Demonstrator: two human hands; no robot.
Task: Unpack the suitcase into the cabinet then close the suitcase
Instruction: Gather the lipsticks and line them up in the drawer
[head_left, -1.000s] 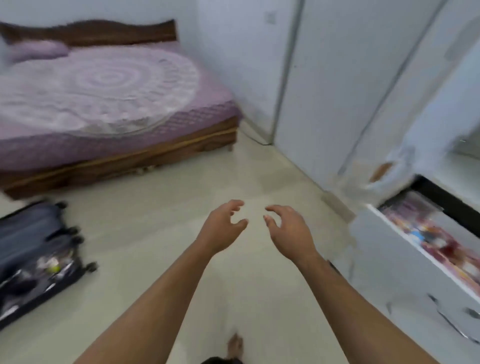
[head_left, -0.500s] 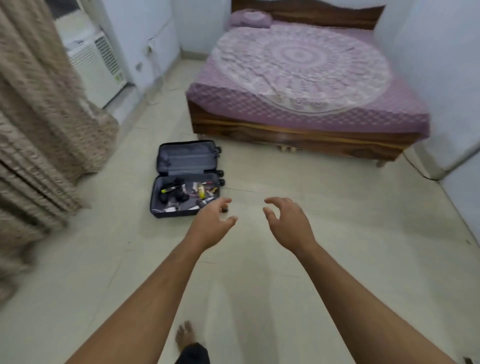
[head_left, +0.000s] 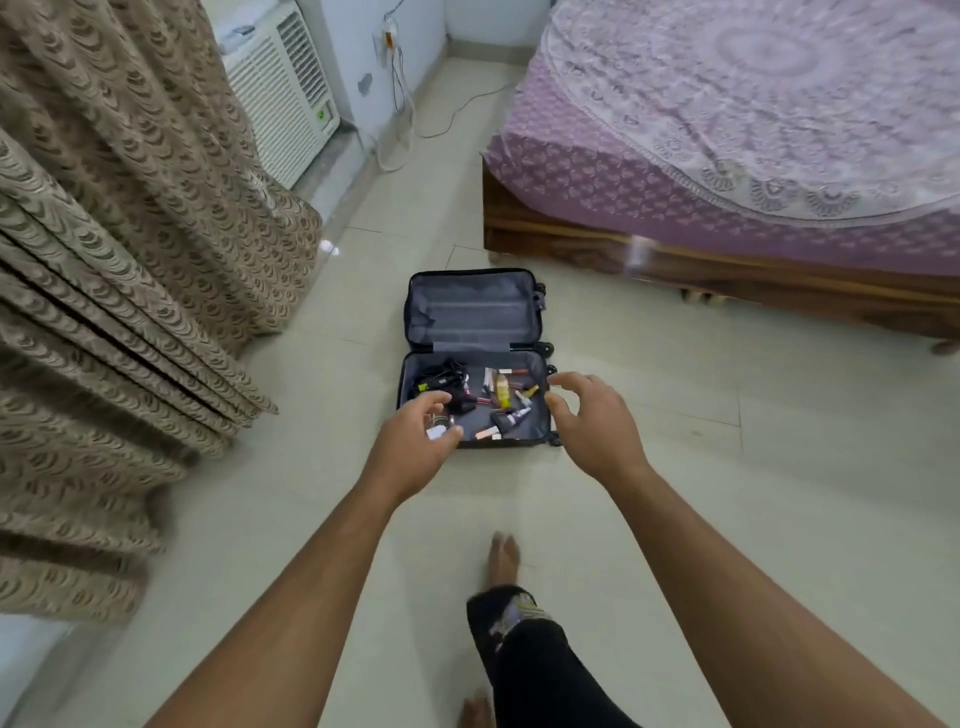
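**Many small loose things, and two empty hands above them**

I see the suitcase (head_left: 475, 358) lying open on the floor (head_left: 675, 467), between the curtain (head_left: 114, 260) and the bed (head_left: 727, 156), with its lid folded flat away from me. Both my hands hold nothing. My left hand (head_left: 415, 447) hangs over the near left corner of the lower half with the fingers loosely curved, and my right hand (head_left: 597, 426) is spread over the right edge, near the wheels. Neither seems to touch anything, but I cannot be sure for the left one, because it covers some items.

The risks, as I judge them: the contents are small and mixed together, so a fast grab can take only some of them and drop the others on the hard, smooth tiles. The yellow bottle (head_left: 502, 389) and the small tubes look like hard plastic, round and slippery; they can roll away. The black cable bundle (head_left: 441, 376) is soft and tangled; it may pull neighbouring pieces out with it. The small glass-like bottle (head_left: 436, 432) beside my left thumb could break if it falls. The cabinet is not in view, so every item must be carried some way.

The suitcase lining is grey fabric, soft and slightly wrinkled, inside a dark shell. The curtain is heavy, with a scale pattern.
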